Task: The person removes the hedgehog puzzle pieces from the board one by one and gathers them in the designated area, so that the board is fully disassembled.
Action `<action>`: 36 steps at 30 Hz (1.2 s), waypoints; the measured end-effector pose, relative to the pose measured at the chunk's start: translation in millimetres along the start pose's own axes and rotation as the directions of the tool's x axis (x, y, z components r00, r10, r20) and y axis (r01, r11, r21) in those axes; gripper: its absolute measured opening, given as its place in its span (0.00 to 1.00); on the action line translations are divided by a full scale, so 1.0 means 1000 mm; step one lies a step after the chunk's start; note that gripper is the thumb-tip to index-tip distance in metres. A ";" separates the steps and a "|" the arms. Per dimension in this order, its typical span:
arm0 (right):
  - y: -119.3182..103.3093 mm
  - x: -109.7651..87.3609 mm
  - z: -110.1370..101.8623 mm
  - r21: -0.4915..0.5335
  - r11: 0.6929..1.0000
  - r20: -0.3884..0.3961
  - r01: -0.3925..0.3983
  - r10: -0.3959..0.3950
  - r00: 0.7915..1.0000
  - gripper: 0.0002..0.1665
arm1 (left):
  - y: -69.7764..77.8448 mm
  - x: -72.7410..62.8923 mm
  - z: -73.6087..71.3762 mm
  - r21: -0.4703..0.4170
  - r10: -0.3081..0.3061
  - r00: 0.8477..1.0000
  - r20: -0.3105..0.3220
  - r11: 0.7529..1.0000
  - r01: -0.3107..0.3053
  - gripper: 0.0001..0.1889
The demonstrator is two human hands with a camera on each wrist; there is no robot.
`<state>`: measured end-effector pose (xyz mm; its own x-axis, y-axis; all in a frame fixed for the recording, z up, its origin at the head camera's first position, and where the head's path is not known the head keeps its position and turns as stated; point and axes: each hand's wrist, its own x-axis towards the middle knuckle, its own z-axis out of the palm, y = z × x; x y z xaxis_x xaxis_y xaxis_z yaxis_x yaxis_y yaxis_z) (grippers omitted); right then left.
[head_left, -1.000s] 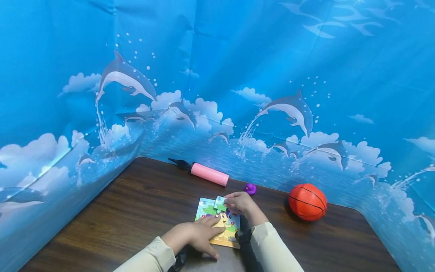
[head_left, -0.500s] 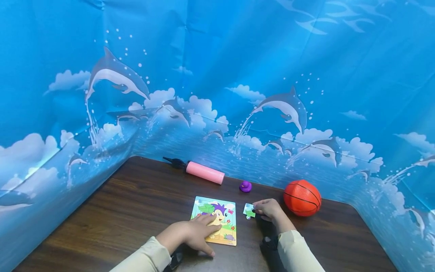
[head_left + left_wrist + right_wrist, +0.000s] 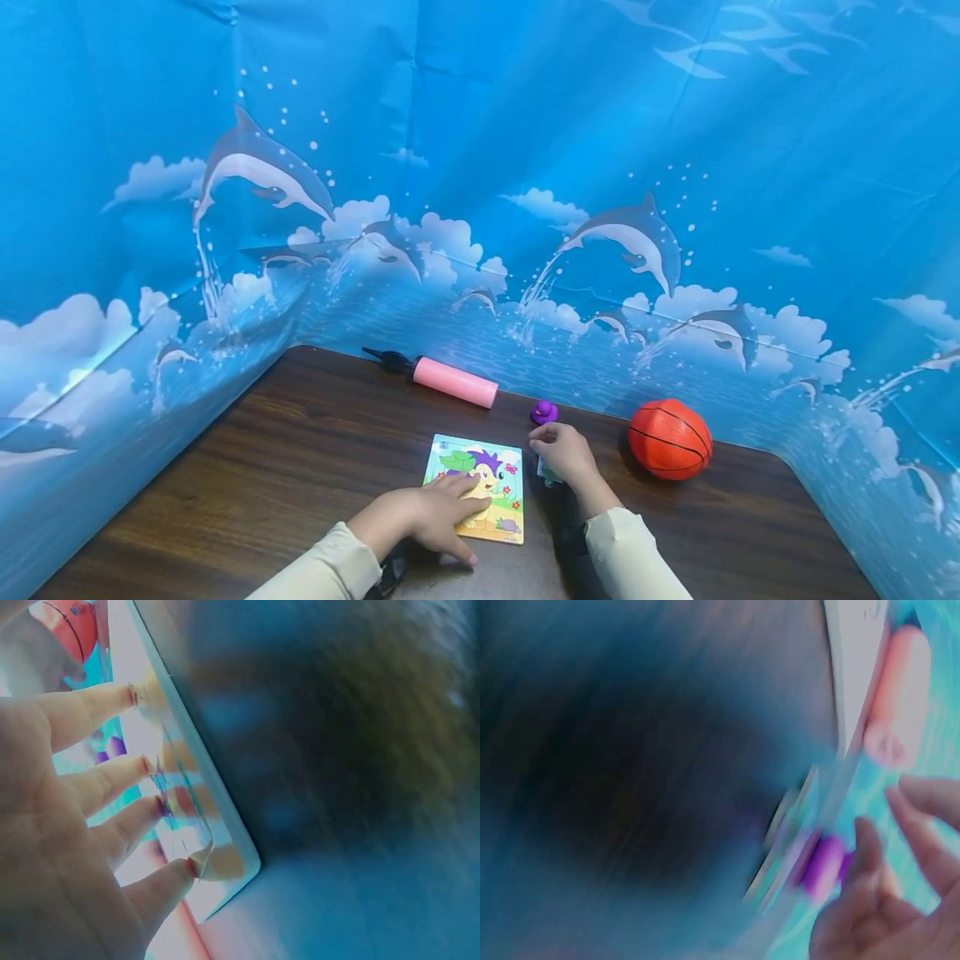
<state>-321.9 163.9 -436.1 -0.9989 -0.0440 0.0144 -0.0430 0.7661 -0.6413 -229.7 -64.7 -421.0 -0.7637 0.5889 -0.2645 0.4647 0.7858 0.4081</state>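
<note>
My left hand (image 3: 435,512) rests with spread fingers on a square jigsaw puzzle (image 3: 512,479) showing a cartoon hedgehog with purple spines. In the left wrist view its fingertips lie on the surface of the puzzle (image 3: 225,862), near one edge. Just right of the puzzle, a small puzzle piece (image 3: 549,476) lies on the table, partly covered by my right hand (image 3: 567,454). The right wrist view is blurred; there the right hand (image 3: 889,892) has loosely bent fingers with nothing between them, apart from the piece (image 3: 784,844).
A purple toy duck (image 3: 543,412) stands just beyond the right hand. Farther back lies a pink hand pump (image 3: 456,382) with a black nozzle. To the right is an orange toy basketball (image 3: 670,439). A blue dolphin-print sheet (image 3: 450,167) hangs behind the dark wooden table (image 3: 247,475).
My right hand carried the puzzle piece from over the puzzle to the table at its right, then let go and lifted off it. The left hand stays on the puzzle.
</note>
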 end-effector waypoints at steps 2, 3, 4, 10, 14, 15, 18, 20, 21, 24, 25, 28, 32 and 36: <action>-0.012 0.000 0.012 -0.011 0.994 0.062 0.111 -0.110 0.992 0.08 | 0.000 0.001 0.000 0.007 0.004 1.000 0.002 1.000 -0.004 0.38; -0.019 0.000 0.018 -0.017 0.985 0.096 0.171 -0.169 0.981 0.08 | 0.001 0.001 0.000 0.015 0.008 1.000 -0.003 1.000 -0.008 0.38; -0.025 0.000 0.025 -0.023 0.974 0.133 0.226 -0.221 0.966 0.09 | 0.001 0.001 0.000 0.022 0.013 1.000 -0.008 1.000 -0.012 0.37; -0.053 -0.002 0.045 -0.103 0.939 0.292 0.329 -0.288 0.912 0.20 | -0.006 0.012 0.010 0.071 0.090 0.995 -0.045 0.994 -0.087 0.36; -0.058 -0.001 0.045 -0.155 0.933 0.311 0.325 -0.266 0.913 0.24 | -0.015 0.022 0.018 0.116 0.141 0.988 -0.070 0.984 -0.133 0.35; -0.059 -0.001 0.045 -0.155 0.935 0.312 0.320 -0.261 0.914 0.22 | -0.015 0.022 0.018 0.111 0.139 0.988 -0.064 0.985 -0.132 0.36; -0.060 0.001 0.043 -0.134 0.940 0.312 0.315 -0.262 0.913 0.18 | -0.008 0.015 0.011 0.088 0.086 0.995 -0.041 0.993 -0.083 0.36; -0.060 0.002 0.043 -0.120 0.944 0.313 0.307 -0.257 0.914 0.15 | -0.002 0.010 0.006 0.074 0.053 0.998 -0.026 0.996 -0.051 0.36; -0.061 0.003 0.043 -0.111 0.947 0.314 0.302 -0.255 0.915 0.14 | 0.000 0.008 0.004 0.073 0.046 0.999 -0.024 0.996 -0.044 0.36; -0.063 0.004 0.044 -0.111 0.951 0.316 0.289 -0.242 0.917 0.12 | 0.005 0.003 -0.001 0.096 0.040 0.999 -0.035 0.995 -0.037 0.34; -0.064 0.004 0.044 -0.115 0.952 0.317 0.282 -0.234 0.919 0.12 | 0.006 0.003 -0.002 0.106 0.045 0.998 -0.039 0.994 -0.040 0.34; -0.066 0.003 0.046 -0.126 0.956 0.318 0.264 -0.213 0.924 0.13 | 0.005 0.002 -0.002 0.116 0.046 0.998 -0.047 0.992 -0.040 0.33; -0.069 0.001 0.049 -0.122 0.961 0.307 0.248 -0.201 0.930 0.14 | 0.003 0.002 0.000 0.108 0.041 0.998 -0.052 0.994 -0.035 0.33; -0.071 -0.001 0.050 -0.108 0.966 0.284 0.234 -0.196 0.939 0.15 | 0.000 0.001 0.000 0.099 0.037 0.998 -0.049 0.995 -0.032 0.34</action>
<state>-316.8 77.6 -429.0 -0.9243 -0.3734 -0.0790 -0.2772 0.7991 -0.5335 -230.1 -64.1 -421.6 -0.7667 0.6080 -0.2064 0.5311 0.7811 0.3284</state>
